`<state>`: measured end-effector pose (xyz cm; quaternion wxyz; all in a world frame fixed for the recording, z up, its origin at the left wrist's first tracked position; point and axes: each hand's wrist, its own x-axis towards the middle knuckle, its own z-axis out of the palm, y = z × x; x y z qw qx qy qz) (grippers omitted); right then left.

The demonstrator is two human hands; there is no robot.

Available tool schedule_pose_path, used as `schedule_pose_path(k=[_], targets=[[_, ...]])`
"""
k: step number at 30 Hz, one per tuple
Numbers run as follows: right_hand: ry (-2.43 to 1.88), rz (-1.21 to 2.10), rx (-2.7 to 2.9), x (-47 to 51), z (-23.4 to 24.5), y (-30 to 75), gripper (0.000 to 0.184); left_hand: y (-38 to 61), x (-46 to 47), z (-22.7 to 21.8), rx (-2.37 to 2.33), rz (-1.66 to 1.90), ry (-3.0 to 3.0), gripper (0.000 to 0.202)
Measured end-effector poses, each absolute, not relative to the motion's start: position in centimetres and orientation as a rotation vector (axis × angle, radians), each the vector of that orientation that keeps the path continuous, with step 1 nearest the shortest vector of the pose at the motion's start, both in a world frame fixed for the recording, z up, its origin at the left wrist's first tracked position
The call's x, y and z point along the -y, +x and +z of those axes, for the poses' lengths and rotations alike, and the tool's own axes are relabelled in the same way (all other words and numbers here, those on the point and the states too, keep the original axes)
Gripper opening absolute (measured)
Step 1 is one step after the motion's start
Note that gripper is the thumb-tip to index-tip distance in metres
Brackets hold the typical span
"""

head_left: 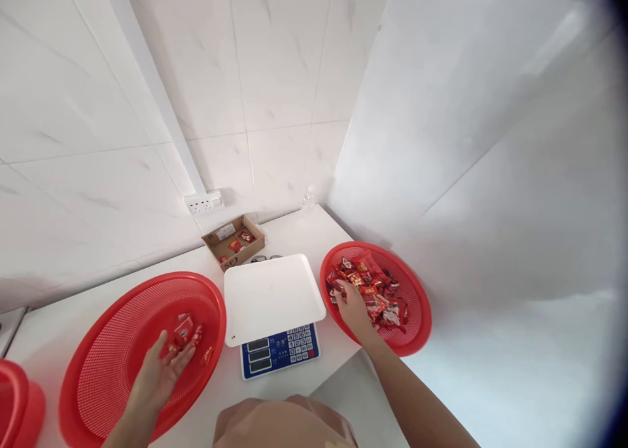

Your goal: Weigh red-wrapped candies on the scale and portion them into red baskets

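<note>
My left hand point(159, 373) reaches into the large red basket point(105, 343) on the left, palm turned up and fingers apart. Just beyond its fingertips are a few red-wrapped sweets point(183, 329); whether any still rest on the fingers is hard to tell. My right hand point(352, 307) is down in the red basket point(417, 324) on the right, among a pile of red candy packets point(375, 271). Its fingers are curled together at a small red packet point(336, 288), partly hidden by them. Between the baskets stands a digital scale point(279, 353) with a white weighing tray point(272, 297).
Behind the scale, a cardboard box point(233, 242) contains a few red packets. A clear plastic bottle point(308, 201) stands at the back against the tiled wall, and a socket strip point(203, 202) is to its left. Another red container point(19, 402) shows at the lower left.
</note>
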<state>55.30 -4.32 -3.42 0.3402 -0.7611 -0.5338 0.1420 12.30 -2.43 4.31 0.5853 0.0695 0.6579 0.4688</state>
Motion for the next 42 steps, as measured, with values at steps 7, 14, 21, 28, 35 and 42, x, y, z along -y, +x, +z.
schedule_pose_path(k=[7,14,21,28,35,42], targets=[[-1.744,0.443,1.787,-1.8,-1.5,49.5,0.036,13.3,2.9,4.6,-1.625,1.079,0.342,0.076],[-1.824,0.753,2.073,-11.6,-0.3,44.3,0.037,12.4,5.1,4.8,-1.606,0.997,0.399,0.070],[-2.015,1.062,2.111,-20.3,-3.0,41.6,0.023,9.7,5.3,3.0,-1.646,1.026,0.358,0.072],[-2.064,1.213,2.083,-22.3,-5.4,39.1,0.023,8.5,4.0,1.6,-1.583,0.988,0.300,0.077],[-2.147,1.336,2.046,-22.9,-5.9,39.7,0.043,8.7,3.7,1.3,-1.631,0.941,0.329,0.058],[-2.124,1.357,2.096,-22.3,-5.0,40.1,0.034,7.7,3.9,0.7,-1.581,0.863,0.292,0.051]])
